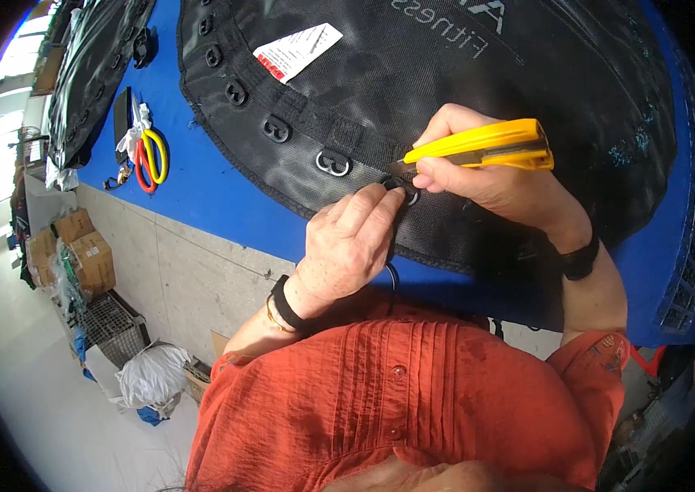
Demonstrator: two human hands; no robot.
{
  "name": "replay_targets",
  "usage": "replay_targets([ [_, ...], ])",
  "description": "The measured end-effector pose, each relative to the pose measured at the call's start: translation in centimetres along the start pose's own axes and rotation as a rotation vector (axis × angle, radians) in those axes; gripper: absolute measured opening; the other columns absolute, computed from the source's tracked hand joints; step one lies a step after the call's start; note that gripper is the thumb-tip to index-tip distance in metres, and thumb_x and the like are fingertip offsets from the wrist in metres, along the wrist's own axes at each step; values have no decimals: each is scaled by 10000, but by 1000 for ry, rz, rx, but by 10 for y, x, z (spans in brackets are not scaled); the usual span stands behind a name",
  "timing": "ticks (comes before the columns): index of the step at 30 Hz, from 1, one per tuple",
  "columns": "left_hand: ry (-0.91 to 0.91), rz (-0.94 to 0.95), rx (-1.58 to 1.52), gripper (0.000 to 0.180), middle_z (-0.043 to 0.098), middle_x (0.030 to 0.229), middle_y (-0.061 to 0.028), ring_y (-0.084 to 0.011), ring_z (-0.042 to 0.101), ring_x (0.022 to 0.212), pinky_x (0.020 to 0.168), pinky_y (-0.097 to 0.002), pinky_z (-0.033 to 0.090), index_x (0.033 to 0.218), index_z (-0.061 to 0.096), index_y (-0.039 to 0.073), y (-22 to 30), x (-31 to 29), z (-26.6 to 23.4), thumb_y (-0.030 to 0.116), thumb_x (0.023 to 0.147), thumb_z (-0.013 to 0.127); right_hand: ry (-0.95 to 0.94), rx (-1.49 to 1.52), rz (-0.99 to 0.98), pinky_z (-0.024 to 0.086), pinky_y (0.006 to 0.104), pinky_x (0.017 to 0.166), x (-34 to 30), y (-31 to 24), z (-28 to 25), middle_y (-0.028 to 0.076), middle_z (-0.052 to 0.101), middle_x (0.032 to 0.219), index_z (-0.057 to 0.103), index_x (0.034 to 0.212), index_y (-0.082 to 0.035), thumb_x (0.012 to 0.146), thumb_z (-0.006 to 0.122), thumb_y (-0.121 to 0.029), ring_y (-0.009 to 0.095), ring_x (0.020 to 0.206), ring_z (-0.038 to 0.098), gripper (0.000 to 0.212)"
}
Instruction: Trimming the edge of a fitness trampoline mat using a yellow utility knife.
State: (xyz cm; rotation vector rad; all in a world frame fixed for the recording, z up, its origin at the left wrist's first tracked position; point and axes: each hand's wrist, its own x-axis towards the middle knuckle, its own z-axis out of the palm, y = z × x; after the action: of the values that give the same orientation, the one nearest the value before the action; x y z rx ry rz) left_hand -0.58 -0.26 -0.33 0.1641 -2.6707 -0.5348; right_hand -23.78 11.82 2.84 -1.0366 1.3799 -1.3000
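Note:
A round black mesh trampoline mat [462, 98] lies on the blue table, with rings in tabs along its edge. My right hand [487, 184] is closed round a yellow utility knife [487, 146], its blade pointing left at a tab on the edge. My left hand [353, 230] pinches the mat's edge at that tab, just below the blade; its fingertips partly cover the tab. Left of my fingers is a tab with a shiny metal ring [332, 163]. Another ring tab [275, 129] follows farther up the edge. A white label [298, 51] is attached to the mat.
Scissors with red and yellow handles [151, 160] lie on the blue table [200, 201] at the left. Another folded black mat [93, 74] is at the far left. Cardboard boxes [89, 258], a wire crate [112, 328] and a white bag [153, 373] stand on the floor.

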Motion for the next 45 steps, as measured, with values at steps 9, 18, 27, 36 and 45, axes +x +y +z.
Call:
replay_targets([
  [9,7,-17,-7,442,700,1174,-96,-225,733,897,769,-357,636,1297,760,23,2,1,0,20,856,793,9,-127,-16,539,295,838,-3,-1,-5,15,657,988,686,1092,-39,1004,808,-117,119,910,669,169],
  [18,22,-13,-4,435,698,1172,-110,-234,742,901,766,-357,636,1268,762,15,0,0,2,3,835,808,6,-172,-6,533,322,832,-5,-5,-8,37,643,972,673,1079,-27,991,805,-119,148,885,654,182],
  [27,41,-38,-44,418,705,1147,-124,-271,752,877,744,-377,634,1236,756,16,1,0,1,-32,823,800,-1,-223,-86,546,354,791,-5,-2,-9,61,629,960,647,1052,-18,991,806,-113,204,861,683,195],
  [36,46,-103,-88,334,715,1106,-135,-316,752,862,725,-410,624,1177,729,24,4,1,0,-62,857,772,14,-408,-108,577,320,765,-12,-10,-10,38,676,932,636,1054,-52,1040,769,-147,154,838,728,164],
  [45,86,-89,-47,279,704,1088,-138,-339,739,838,710,-416,614,1133,705,29,5,1,1,-57,878,778,19,-292,85,615,257,724,-14,-25,-10,3,731,863,654,1019,-55,1077,757,-134,76,809,759,142],
])
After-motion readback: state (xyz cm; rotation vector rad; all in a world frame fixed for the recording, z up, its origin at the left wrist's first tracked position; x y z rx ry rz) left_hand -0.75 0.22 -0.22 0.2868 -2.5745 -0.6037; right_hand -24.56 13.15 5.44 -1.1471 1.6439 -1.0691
